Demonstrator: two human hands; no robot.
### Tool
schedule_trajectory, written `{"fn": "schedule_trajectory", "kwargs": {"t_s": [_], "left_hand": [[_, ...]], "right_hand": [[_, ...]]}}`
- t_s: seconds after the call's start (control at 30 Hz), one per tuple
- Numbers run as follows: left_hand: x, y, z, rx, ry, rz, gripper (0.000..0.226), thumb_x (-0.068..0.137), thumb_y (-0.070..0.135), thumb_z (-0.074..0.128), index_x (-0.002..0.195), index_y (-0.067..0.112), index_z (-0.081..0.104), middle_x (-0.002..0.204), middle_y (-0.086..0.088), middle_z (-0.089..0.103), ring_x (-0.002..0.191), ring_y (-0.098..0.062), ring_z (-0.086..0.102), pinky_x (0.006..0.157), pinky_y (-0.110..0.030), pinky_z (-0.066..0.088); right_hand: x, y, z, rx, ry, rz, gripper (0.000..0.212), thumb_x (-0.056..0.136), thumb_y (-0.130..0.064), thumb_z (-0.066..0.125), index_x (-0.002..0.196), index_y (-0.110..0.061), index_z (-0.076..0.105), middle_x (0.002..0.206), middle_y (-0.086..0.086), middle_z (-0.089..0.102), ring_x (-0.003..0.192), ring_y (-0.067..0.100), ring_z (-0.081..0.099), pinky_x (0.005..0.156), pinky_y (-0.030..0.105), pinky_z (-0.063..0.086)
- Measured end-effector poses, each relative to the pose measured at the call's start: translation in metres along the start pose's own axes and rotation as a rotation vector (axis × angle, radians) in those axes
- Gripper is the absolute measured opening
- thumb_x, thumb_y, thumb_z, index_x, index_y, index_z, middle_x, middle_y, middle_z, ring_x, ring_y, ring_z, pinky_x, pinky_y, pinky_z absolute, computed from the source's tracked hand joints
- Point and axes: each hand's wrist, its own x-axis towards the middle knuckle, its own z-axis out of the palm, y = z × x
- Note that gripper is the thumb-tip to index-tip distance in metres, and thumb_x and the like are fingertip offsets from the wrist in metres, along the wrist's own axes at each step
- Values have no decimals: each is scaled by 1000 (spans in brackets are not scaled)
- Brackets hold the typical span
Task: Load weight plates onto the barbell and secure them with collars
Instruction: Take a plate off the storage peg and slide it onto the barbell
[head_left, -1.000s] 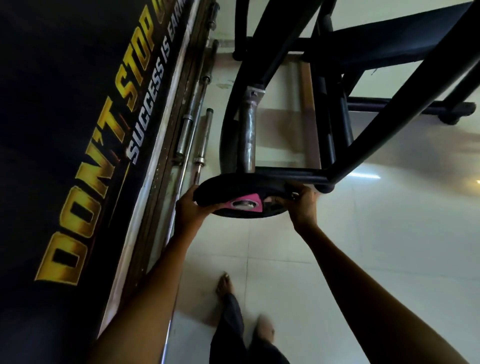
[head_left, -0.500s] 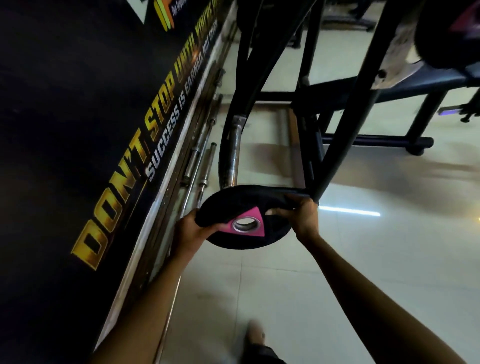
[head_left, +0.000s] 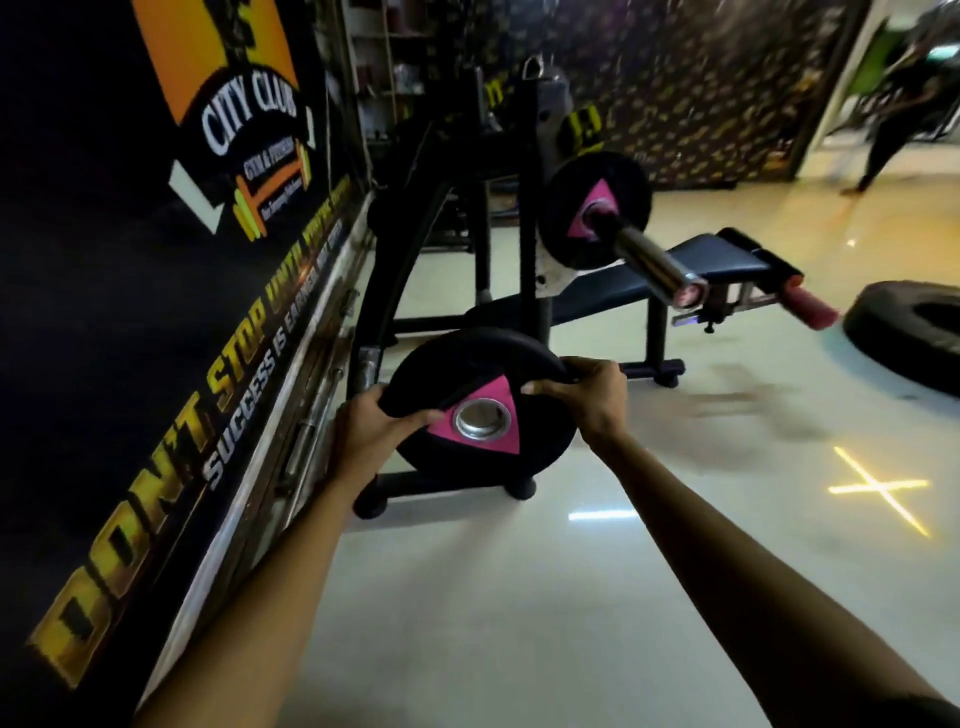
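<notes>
I hold a black weight plate with a pink triangle and a steel-ringed centre hole, its face tilted towards me. My left hand grips its left rim and my right hand grips its upper right rim. Above and to the right, the barbell rests on the bench rack, its bare chrome sleeve pointing towards me. One matching black plate with a pink triangle sits on that sleeve, against the rack. No collar is visible.
A black bench press rack and padded bench stand ahead. A dark banner wall runs along the left, spare bars lying at its foot. A large tyre lies right. A person stands far right.
The view has swung up from the floor to the rack and barbell. The plate came away from the low storage peg, rose and tilted to face me, still in both hands.
</notes>
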Motion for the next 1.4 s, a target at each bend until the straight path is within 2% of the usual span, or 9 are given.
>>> {"fn": "schedule_trajectory", "kwargs": {"t_s": [0.13,0.3,0.5,0.73,0.9,1.13,1.23,1.3,1.4], "left_hand": [[15,56,46,-17,-30,106,77,34,65,83,93,17,71,85,5,74,85,-13,71,73,-34,58],[34,115,125,90,-19,162,51,43,56,85,80,29,64,72,21,63,70,7,60,51,-10,44],[51,158,214,98,54,183,52,46,56,83,81,24,63,71,18,61,68,6,57,42,-4,39],[68,176,250,113,88,154,51,36,64,78,71,32,59,72,17,65,70,1,63,47,-11,42],[80,175,248,213,125,155,66,38,65,78,89,25,67,83,11,71,81,-6,66,66,-29,57],[112,183,261,329,213,152,64,54,52,82,104,17,65,97,-2,71,92,-20,66,70,-28,50],[122,175,284,532,374,372,70,77,44,69,134,12,44,135,-12,53,125,-28,49,93,-38,46],[123,167,305,663,475,629,63,94,36,47,144,5,26,149,-15,32,140,-24,25,111,-45,32],[138,150,322,805,570,714,58,101,38,19,149,10,3,149,-13,20,145,-14,-3,116,-41,10]], "right_hand": [[15,-11,-69,-26,97,-60,48,49,-42,86,88,-16,74,76,1,74,68,13,70,66,35,60],[46,-3,-154,-60,176,-111,48,53,-39,85,93,-14,73,79,4,74,68,14,70,65,37,60],[103,11,-235,-105,157,-207,41,56,-42,83,87,-16,73,67,-9,68,58,-1,63,43,8,44],[147,42,-257,-20,87,-208,47,57,-36,83,96,-13,72,81,-2,72,68,8,69,58,22,58],[163,51,-250,22,78,-214,48,58,-38,82,98,-15,72,78,-4,69,68,7,67,61,23,56],[193,57,-233,106,122,-181,48,63,-33,81,105,-13,68,90,2,71,89,21,69,76,35,58],[204,67,-219,-204,217,-438,62,87,-41,58,140,-16,36,145,8,43,130,15,40,107,36,35],[206,74,-208,-487,289,-683,58,97,-43,29,146,-16,13,153,3,19,141,7,9,117,32,5],[218,89,-191,-685,306,-791,55,98,-44,5,146,-20,-4,156,-2,-1,141,3,-17,115,30,-9]]}}
